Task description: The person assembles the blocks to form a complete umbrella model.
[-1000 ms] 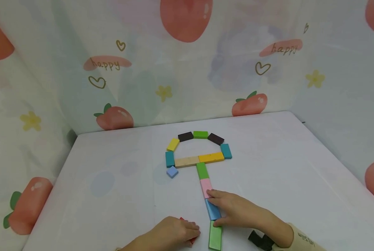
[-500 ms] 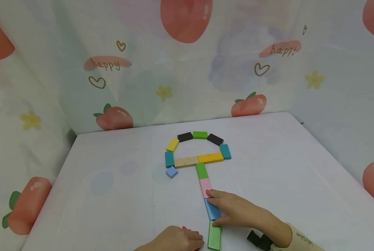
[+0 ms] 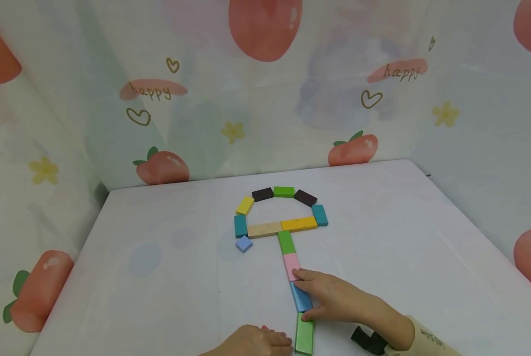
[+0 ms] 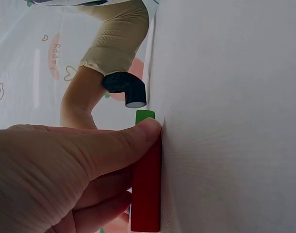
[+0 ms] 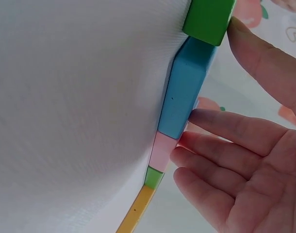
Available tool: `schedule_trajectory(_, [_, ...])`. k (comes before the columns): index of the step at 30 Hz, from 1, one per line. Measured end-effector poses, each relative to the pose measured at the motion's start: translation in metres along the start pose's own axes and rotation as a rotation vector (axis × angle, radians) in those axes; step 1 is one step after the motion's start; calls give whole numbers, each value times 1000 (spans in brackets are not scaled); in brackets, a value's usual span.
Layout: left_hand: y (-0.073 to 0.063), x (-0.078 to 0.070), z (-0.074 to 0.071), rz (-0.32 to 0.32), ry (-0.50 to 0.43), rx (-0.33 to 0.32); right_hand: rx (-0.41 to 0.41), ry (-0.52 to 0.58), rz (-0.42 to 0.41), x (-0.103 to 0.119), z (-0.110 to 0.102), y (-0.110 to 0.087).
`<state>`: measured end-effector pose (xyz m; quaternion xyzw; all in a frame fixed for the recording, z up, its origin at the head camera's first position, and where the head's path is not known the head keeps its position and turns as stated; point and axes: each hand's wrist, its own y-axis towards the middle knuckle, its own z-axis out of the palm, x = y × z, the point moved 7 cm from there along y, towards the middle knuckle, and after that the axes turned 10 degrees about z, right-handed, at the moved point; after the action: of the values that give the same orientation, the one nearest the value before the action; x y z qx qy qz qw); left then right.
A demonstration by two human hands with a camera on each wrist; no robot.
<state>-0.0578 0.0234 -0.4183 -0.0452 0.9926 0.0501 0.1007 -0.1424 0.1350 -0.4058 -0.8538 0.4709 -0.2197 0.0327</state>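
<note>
A red block (image 4: 147, 194) lies flat against the white tabletop in the left wrist view, pinched between the thumb and fingers of my left hand (image 3: 253, 341). In the head view only a sliver of it shows past that hand, just left of the light green block (image 3: 304, 337). My right hand (image 3: 338, 299) has its fingers spread along a row of blocks. Its thumb touches the light green block, and its other fingertips rest at the blue block (image 5: 184, 92) and the pink block (image 5: 162, 151). Beyond them the row continues with a green block (image 3: 287, 242).
At the far end, the row meets a tan block (image 3: 265, 230) and an orange-yellow block (image 3: 299, 224). Teal, yellow, black and green blocks arch above these. A small light blue block (image 3: 244, 244) sits below the left teal block (image 3: 241, 226). Printed cloth (image 3: 265, 113) surrounds the table.
My left hand has slid the red block right and toward me, closer to the light green block. My right hand has stayed on the row.
</note>
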Motion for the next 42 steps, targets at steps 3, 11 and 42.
schedule_trajectory(3, [0, 0, 1, 2, 12, 7, -3, -1, -5, 0, 0, 0])
schedule_trajectory(11, [2, -1, 1, 1, 32, -9, -6, -8, -12, 2, -1, 0])
schedule_trajectory(42, [5, 3, 2, -2, -61, 46, -3, -3, 8, -2, 2, 1])
